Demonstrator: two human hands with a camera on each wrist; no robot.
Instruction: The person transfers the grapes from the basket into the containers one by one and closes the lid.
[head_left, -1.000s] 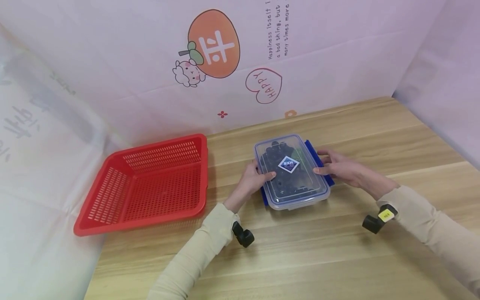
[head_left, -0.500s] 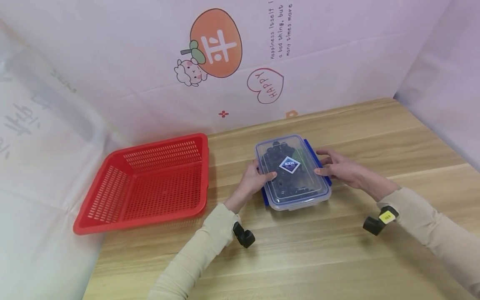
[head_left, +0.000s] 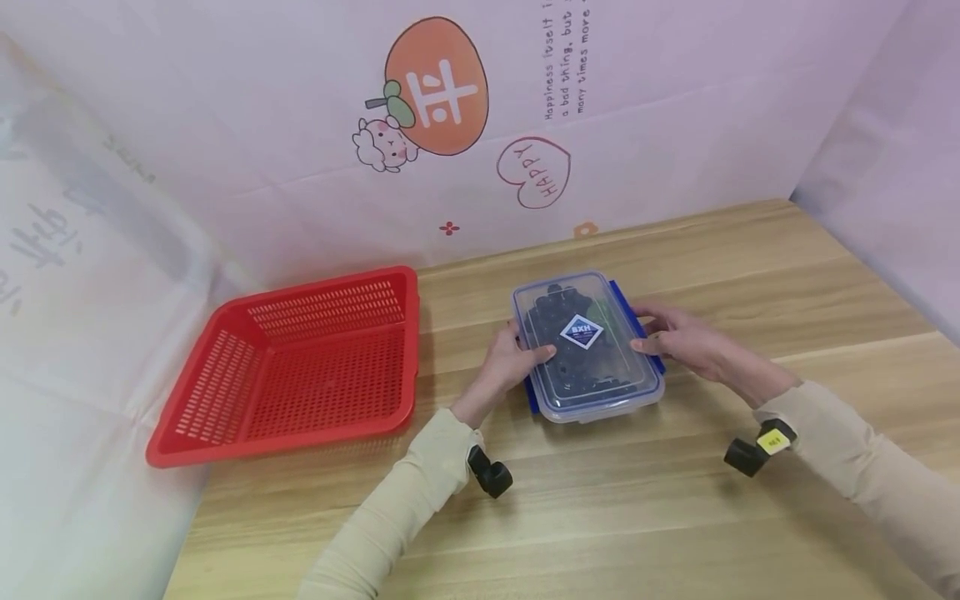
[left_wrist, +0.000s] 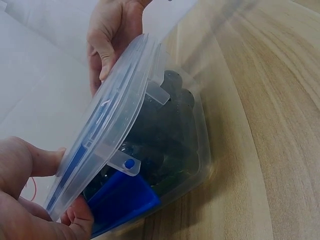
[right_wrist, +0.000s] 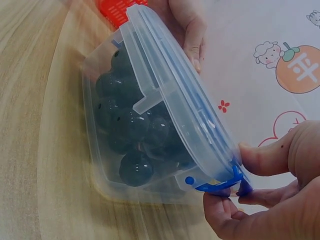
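A clear plastic food container rests on the table, full of round, dark fruit like grapes. Its clear lid has a blue seal and a diamond label. My left hand grips the lid's left edge, thumb on top and fingers below, beside a blue latch that sticks outward. On the other side, my right hand pinches the rim and the right blue latch between thumb and fingers. In the head view some fingertips are hidden under the rim.
To the left, a red perforated plastic basket stands near the back of the wooden table. A white printed cloth hangs behind the table, and more pale cloth borders the left and right sides.
Both hands keep their places on the container, with only tiny finger shifts at the right latch. The head view has drifted slightly.
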